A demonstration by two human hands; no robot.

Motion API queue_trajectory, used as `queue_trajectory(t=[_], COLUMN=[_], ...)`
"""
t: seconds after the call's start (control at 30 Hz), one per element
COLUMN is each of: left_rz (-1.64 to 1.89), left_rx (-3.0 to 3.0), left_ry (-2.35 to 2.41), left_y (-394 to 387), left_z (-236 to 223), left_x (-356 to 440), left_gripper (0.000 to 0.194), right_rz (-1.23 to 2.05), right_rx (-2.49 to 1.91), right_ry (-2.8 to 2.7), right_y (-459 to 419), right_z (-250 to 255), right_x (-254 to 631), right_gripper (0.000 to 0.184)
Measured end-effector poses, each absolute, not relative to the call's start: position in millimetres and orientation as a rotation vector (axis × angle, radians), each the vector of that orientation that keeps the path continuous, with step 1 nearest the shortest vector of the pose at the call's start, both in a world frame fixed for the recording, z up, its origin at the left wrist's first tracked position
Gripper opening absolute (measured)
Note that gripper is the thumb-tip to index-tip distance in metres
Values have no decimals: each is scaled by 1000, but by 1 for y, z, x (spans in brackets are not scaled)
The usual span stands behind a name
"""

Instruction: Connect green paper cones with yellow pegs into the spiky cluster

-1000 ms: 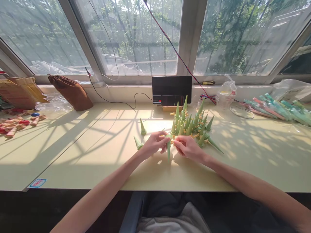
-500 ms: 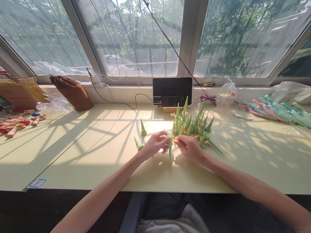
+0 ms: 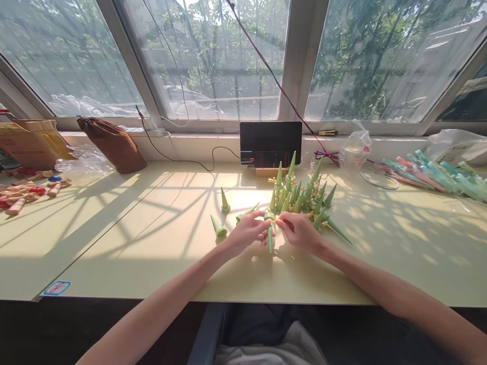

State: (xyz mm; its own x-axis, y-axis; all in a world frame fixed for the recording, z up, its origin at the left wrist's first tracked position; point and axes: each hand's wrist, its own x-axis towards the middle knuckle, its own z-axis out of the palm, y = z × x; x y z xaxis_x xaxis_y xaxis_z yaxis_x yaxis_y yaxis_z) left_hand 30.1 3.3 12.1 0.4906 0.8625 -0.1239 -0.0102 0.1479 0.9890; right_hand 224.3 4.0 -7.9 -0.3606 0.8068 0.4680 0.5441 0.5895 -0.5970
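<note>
My left hand (image 3: pixel 251 227) grips a green cone-shaped piece (image 3: pixel 270 239), its pointed end down toward me and its wider base between thumb and fingers. Close on its right, my right hand (image 3: pixel 296 226) is closed in a pinch at the base, on a small pale yellow piece (image 3: pixel 277 219) mostly covered by the fingertips. Just beyond both hands stands a dense cluster of green cones (image 3: pixel 297 195) with small yellow pieces at their bases. To the left, one loose cone (image 3: pixel 225 201) stands upright, another (image 3: pixel 218 226) lies tilted, and a third (image 3: pixel 246 212) lies partly behind my left hand.
A black tablet (image 3: pixel 270 142) leans near the window sill. At the right lie bundled teal and pink plastic-wrapped items (image 3: pixel 433 172) and a clear bag (image 3: pixel 355 144). A brown drawstring pouch (image 3: pixel 112 145) and wooden toy pieces (image 3: pixel 30 192) are at the left. The table's front edge is near me.
My left hand and the held cone have shifted slightly right, uncovering more of the lying cone behind the hand. My right hand keeps its pinch at the cone's base.
</note>
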Motion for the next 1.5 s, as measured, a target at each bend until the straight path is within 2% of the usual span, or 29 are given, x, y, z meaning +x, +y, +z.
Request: queue_trajectory(t=[0.27,0.5,0.7,0.8,0.97,1.07,1.5], left_rz=[700,722,794,798,812,836,745], left_rx=[1182,1246,1381,1419,1507,1570,1448], left_ry=[787,823,806,807,799,816,863], left_y=[3,4,5,5,5,6,5], left_z=[11,10,7,6,6,4,10], left_x=[30,29,29,28,28,28,27], left_gripper=[54,62,50,44,38,39,42], right_rz=[439,436,534,689,1383,1612,1677], right_rx=[-1063,-1052,-1086,-1125,-1129,-1067,-1023], right_ry=[-2086,-2076,-2007,-1943,-1645,-1452,-1426], right_y=[4,5,6,4,3,5,5], right_z=[-10,-12,-12,-9,-9,-11,-9], right_x=[225,224,222,221,219,220,221], right_gripper=[38,36,37,40,41,42,47])
